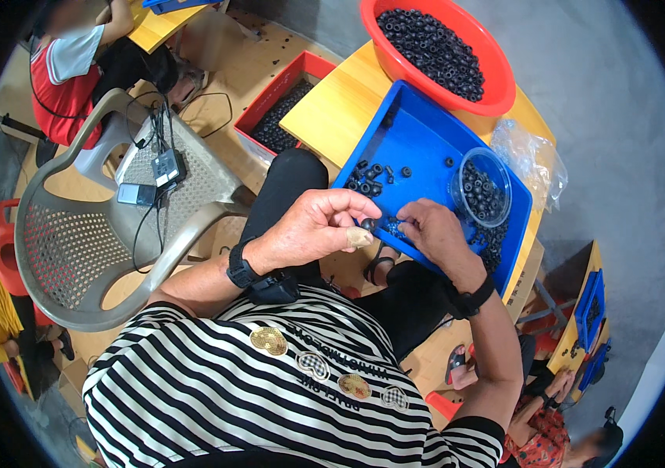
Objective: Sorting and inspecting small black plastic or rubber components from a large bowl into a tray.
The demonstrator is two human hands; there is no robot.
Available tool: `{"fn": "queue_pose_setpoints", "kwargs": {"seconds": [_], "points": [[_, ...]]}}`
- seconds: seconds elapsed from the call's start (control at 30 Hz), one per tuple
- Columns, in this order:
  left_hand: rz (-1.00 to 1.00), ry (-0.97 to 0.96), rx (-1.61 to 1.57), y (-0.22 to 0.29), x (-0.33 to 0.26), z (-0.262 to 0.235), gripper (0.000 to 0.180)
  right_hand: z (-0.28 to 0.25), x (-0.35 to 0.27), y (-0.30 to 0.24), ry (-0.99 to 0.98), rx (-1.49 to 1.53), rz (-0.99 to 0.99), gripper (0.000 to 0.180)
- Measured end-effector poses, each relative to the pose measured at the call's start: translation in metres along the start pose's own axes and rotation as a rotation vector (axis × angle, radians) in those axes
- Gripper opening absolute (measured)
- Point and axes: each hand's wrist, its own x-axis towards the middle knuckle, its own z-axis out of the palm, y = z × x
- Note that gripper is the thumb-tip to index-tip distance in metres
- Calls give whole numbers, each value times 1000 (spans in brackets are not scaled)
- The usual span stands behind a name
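Note:
My left hand (318,222) is over the near-left edge of a blue tray (418,136). Its thumb, with a tan bandage (359,236) round it, and its forefinger pinch a small round black part (368,224). Just to the right, my right hand (440,236) has its fingers pressed together, and whatever they may hold is hidden. Tiny blue pieces (393,226) show between the hands. Loose black ring-like parts (367,179) lie in the tray left of centre. At its right side stands a clear round tub (454,196) of black parts, with more heaped below it.
Behind the tray, a red basin (498,72) full of black parts sits on the yellow table (325,105). A crumpled plastic bag (528,160) lies at right. Left are a red box (268,93) of parts and a grey chair (75,253) bearing a phone (137,193) and cables. Other people sit nearby.

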Motion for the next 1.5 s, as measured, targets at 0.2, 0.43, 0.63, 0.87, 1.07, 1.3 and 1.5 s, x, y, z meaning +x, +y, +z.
{"fn": "queue_pose_setpoints", "kwargs": {"seconds": [0.2,0.43,0.63,0.87,1.07,1.3,1.5], "points": [[82,13,39,-2,4,-1,26,0,0,1,77,39,-21,13],[74,35,13,0,5,2,24,-26,-21,-44,319,555,79,18],[-28,-36,-189,8,6,10,27,-30,-36,-61,370,844,58,13],[-83,-135,-390,14,6,9,30,-29,-47,-60,501,817,36,13],[-96,-225,-582,9,8,6,34,-33,-51,-64,535,844,12,12],[-91,-212,-736,7,9,5,32,-30,-48,-75,566,910,1,11],[-147,-200,-744,7,10,7,32,-15,-27,-87,675,767,-172,15]]}}
